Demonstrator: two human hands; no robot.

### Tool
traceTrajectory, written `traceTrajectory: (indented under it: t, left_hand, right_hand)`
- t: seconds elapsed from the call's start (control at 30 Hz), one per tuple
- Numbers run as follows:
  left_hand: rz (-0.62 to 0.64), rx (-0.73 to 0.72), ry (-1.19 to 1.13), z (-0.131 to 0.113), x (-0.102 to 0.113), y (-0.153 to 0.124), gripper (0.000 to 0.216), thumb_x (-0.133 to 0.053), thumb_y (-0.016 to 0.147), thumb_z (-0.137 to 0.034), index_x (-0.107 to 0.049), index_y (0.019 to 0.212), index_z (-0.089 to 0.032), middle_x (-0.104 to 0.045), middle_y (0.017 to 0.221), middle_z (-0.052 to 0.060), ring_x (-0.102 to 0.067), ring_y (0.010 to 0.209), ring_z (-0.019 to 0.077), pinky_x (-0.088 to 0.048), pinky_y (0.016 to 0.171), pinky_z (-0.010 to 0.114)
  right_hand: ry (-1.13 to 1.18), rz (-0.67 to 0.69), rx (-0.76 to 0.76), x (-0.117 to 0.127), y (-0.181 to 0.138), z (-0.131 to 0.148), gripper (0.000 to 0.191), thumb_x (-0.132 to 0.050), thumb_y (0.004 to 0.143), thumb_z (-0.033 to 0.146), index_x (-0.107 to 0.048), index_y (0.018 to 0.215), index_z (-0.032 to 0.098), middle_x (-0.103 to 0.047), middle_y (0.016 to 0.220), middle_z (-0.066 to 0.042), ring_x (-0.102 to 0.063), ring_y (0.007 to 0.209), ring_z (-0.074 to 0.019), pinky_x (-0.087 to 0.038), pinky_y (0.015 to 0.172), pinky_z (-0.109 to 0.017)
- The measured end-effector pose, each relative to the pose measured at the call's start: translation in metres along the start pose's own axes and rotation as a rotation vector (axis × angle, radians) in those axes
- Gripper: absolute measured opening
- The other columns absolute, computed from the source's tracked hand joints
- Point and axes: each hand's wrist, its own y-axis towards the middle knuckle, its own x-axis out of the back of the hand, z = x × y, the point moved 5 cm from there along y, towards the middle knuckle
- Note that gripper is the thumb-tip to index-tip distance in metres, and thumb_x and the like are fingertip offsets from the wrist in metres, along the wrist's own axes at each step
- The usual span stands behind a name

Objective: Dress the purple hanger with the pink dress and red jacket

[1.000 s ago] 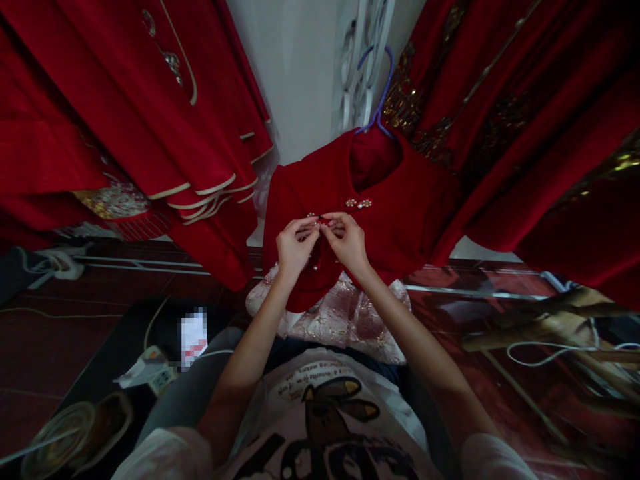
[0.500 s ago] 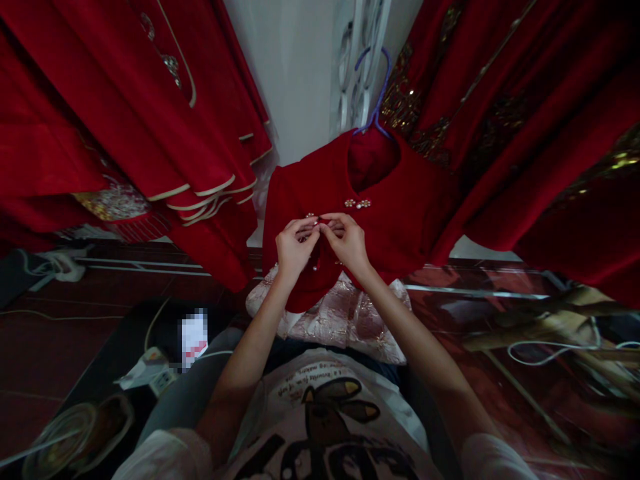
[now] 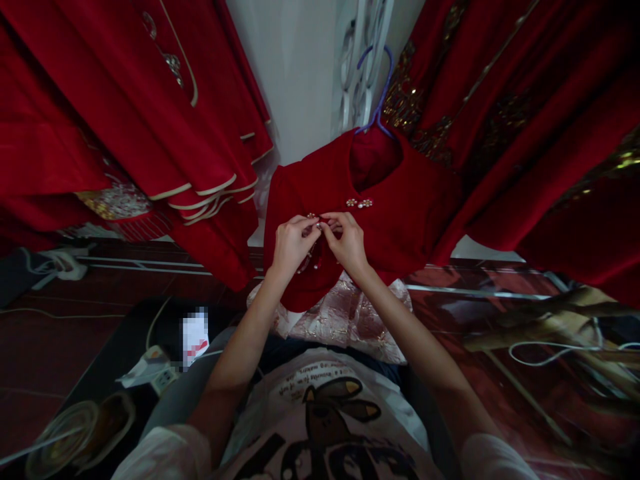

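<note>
In front of me a red jacket [image 3: 400,233] hangs on a purple hanger [image 3: 383,93], its lower part over a pale brocade cloth [image 3: 350,313] on my lap. Flower-shaped beaded fastenings [image 3: 359,203] show joined below the neckline. Lower on the front edge, my left hand [image 3: 291,245] and my right hand [image 3: 349,243] meet with thumbs and fingers pinched together. Between their tips sits a small pale beaded button [image 3: 319,226]; the fingers hide most of it. Below the left fingers hang more beaded trims [image 3: 306,265] along the jacket's edge.
Red garments with cream piping [image 3: 200,187] hang at left, and sequinned red ones [image 3: 525,133] at right. A white metal grille [image 3: 363,73] is behind the hanger. On a black surface at left are a power strip [image 3: 164,380] and a plastic container [image 3: 65,433].
My left wrist has turned slightly outward to the left, and more beaded trim shows beneath its fingers. My right hand has barely moved; both stay pinched at the same spot.
</note>
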Motion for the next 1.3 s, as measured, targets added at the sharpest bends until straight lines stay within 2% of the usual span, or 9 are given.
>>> traceTrajectory:
  t: [0.17, 0.33, 0.47, 0.53, 0.6, 0.8, 1.0, 1.2, 1.3]
  left_hand:
    - [0.048, 0.09, -0.262, 0.012, -0.008, 0.004, 0.031, -0.066, 0.081, -0.019, -0.066, 0.112, -0.019, -0.072, 0.085, 0.001, -0.069, 0.074, 0.0106, -0.057, 0.07, 0.02]
    - [-0.104, 0.251, -0.349, 0.034, -0.009, -0.023, 0.026, -0.064, 0.085, -0.032, -0.06, 0.108, -0.019, -0.07, 0.09, 0.003, -0.068, 0.077, 0.0113, -0.056, 0.068, 0.021]
    - [0.148, 0.338, -0.288, 0.044, -0.019, -0.064, 0.018, -0.06, 0.087, -0.036, -0.061, 0.087, -0.018, -0.068, 0.078, 0.002, -0.066, 0.067, 0.0114, -0.053, 0.061, 0.021]
    - [0.291, 0.337, -0.323, 0.042, -0.025, -0.081, 0.014, -0.062, 0.086, -0.031, -0.061, 0.087, -0.018, -0.069, 0.079, 0.002, -0.066, 0.071, 0.0118, -0.053, 0.063, 0.021]
    - [0.336, 0.332, -0.398, 0.038, -0.031, -0.092, 0.013, -0.064, 0.083, -0.026, -0.06, 0.092, -0.018, -0.069, 0.083, 0.003, -0.067, 0.076, 0.0116, -0.053, 0.067, 0.021]
    - [0.274, 0.371, -0.491, 0.023, -0.045, -0.098, 0.015, -0.067, 0.08, -0.022, -0.06, 0.092, -0.017, -0.069, 0.088, 0.003, -0.066, 0.079, 0.011, -0.055, 0.072, 0.022]
    - [0.199, 0.381, -0.484, 0.017, -0.047, -0.1, 0.02, -0.065, 0.074, -0.013, -0.063, 0.094, -0.017, -0.069, 0.085, 0.002, -0.067, 0.076, 0.0104, -0.057, 0.072, 0.022]
    - [0.169, 0.416, -0.518, 0.017, -0.053, -0.102, 0.02, -0.069, 0.071, -0.015, -0.066, 0.091, -0.016, -0.072, 0.086, 0.005, -0.07, 0.076, 0.0125, -0.06, 0.074, 0.026]
    - [0.132, 0.45, -0.525, 0.017, -0.054, -0.103, 0.022, -0.073, 0.073, -0.024, -0.067, 0.091, -0.015, -0.073, 0.084, 0.006, -0.071, 0.077, 0.0142, -0.06, 0.074, 0.027]
  right_hand:
    - [0.071, 0.029, -0.07, 0.005, 0.004, -0.003, 0.017, -0.058, 0.09, 0.025, -0.064, 0.105, 0.019, -0.066, 0.094, -0.006, -0.065, 0.084, -0.0145, -0.057, 0.077, -0.028]
    - [0.167, 0.169, -0.144, 0.018, -0.01, -0.008, 0.016, -0.054, 0.091, 0.026, -0.062, 0.104, 0.019, -0.07, 0.103, -0.006, -0.068, 0.091, -0.0146, -0.057, 0.079, -0.027]
    - [-0.06, 0.365, -0.19, 0.034, -0.041, -0.022, 0.015, -0.058, 0.088, 0.027, -0.064, 0.099, 0.019, -0.07, 0.09, -0.005, -0.067, 0.078, -0.015, -0.056, 0.069, -0.027]
    - [-0.238, 0.42, -0.17, 0.042, -0.056, -0.03, 0.018, -0.063, 0.085, 0.029, -0.064, 0.101, 0.02, -0.068, 0.089, -0.005, -0.066, 0.079, -0.0168, -0.055, 0.071, -0.029]
    - [-0.349, 0.434, -0.155, 0.048, -0.068, -0.037, 0.02, -0.065, 0.084, 0.029, -0.064, 0.101, 0.021, -0.067, 0.092, -0.006, -0.065, 0.084, -0.0183, -0.054, 0.074, -0.031]
    - [-0.141, 0.472, -0.251, 0.046, -0.078, -0.049, 0.009, -0.064, 0.083, 0.026, -0.063, 0.089, 0.02, -0.07, 0.086, -0.003, -0.067, 0.079, -0.0153, -0.054, 0.075, -0.028]
    - [0.198, 0.515, -0.394, 0.046, -0.079, -0.049, 0.026, -0.073, 0.075, 0.04, -0.066, 0.083, 0.016, -0.071, 0.079, -0.004, -0.067, 0.072, -0.0138, -0.056, 0.069, -0.026]
    - [0.218, 0.416, -0.377, 0.043, -0.075, -0.04, 0.025, -0.073, 0.075, 0.039, -0.067, 0.084, 0.016, -0.071, 0.08, -0.004, -0.068, 0.071, -0.0136, -0.057, 0.069, -0.027]
    - [0.188, 0.441, -0.347, 0.038, -0.072, -0.034, 0.019, -0.072, 0.076, 0.033, -0.066, 0.085, 0.017, -0.071, 0.08, -0.003, -0.068, 0.07, -0.0131, -0.057, 0.068, -0.026]
